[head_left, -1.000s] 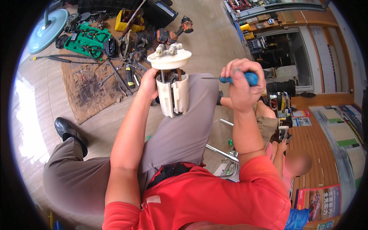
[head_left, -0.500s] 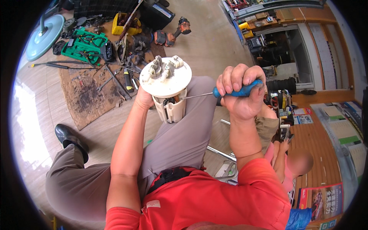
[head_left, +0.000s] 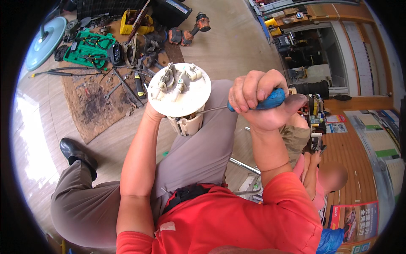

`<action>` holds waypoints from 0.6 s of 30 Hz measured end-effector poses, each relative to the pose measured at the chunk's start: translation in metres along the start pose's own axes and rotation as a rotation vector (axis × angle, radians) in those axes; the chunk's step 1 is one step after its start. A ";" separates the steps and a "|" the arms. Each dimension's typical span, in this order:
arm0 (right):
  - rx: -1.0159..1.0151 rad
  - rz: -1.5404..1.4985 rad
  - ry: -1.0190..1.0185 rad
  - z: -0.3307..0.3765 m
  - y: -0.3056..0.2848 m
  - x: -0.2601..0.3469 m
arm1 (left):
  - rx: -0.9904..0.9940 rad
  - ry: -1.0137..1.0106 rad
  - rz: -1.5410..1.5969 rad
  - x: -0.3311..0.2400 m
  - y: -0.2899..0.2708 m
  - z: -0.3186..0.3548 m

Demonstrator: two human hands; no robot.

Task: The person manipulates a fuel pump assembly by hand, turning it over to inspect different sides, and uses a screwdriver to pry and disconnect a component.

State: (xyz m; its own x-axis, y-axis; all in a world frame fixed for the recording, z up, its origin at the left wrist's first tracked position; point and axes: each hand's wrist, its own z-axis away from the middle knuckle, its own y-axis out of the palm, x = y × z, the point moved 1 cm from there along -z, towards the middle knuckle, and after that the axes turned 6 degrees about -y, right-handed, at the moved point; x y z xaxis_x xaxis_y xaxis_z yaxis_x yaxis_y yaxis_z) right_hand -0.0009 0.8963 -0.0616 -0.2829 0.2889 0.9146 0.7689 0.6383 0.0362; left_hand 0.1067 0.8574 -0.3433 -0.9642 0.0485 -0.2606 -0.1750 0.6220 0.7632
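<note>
A white plastic pump unit with a round flanged top [head_left: 181, 91] and a cylindrical body rests over my raised right knee. My left hand [head_left: 153, 113] grips it from behind, mostly hidden by the flange. My right hand [head_left: 259, 100] is closed around a blue-handled screwdriver [head_left: 270, 100]. The thin metal shaft points left and its tip goes under the flange's rim, between top and body. The unit is tilted so its fittings face the camera.
On the floor ahead lie a stained brown mat [head_left: 93, 101], a green tool case [head_left: 89, 47], a yellow bin [head_left: 134, 23], a cordless drill [head_left: 198, 22], loose wrenches and a blue round base [head_left: 44, 42]. Another person [head_left: 325, 178] sits low at my right by a wooden shelf.
The pump unit has tipped its top toward the camera and come closer. My right hand moved left, bringing the screwdriver tip from beside the unit to under its flange.
</note>
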 end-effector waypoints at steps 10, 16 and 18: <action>0.068 0.066 -0.080 0.013 -0.004 -0.018 | -0.377 0.067 -0.824 0.010 0.003 0.005; -0.138 -0.075 -0.089 0.000 -0.010 -0.036 | -0.587 -0.170 0.122 0.002 0.018 -0.008; -0.194 0.032 -0.103 -0.020 -0.011 -0.026 | -0.637 -0.195 0.179 -0.006 0.017 -0.011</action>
State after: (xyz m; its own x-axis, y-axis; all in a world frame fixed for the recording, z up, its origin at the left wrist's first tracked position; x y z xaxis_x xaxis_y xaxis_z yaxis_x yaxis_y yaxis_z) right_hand 0.0090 0.8673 -0.0774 -0.3056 0.3845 0.8711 0.8717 0.4811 0.0935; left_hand 0.1068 0.8590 -0.3222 -0.9462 0.2842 -0.1546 -0.1572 0.0136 0.9875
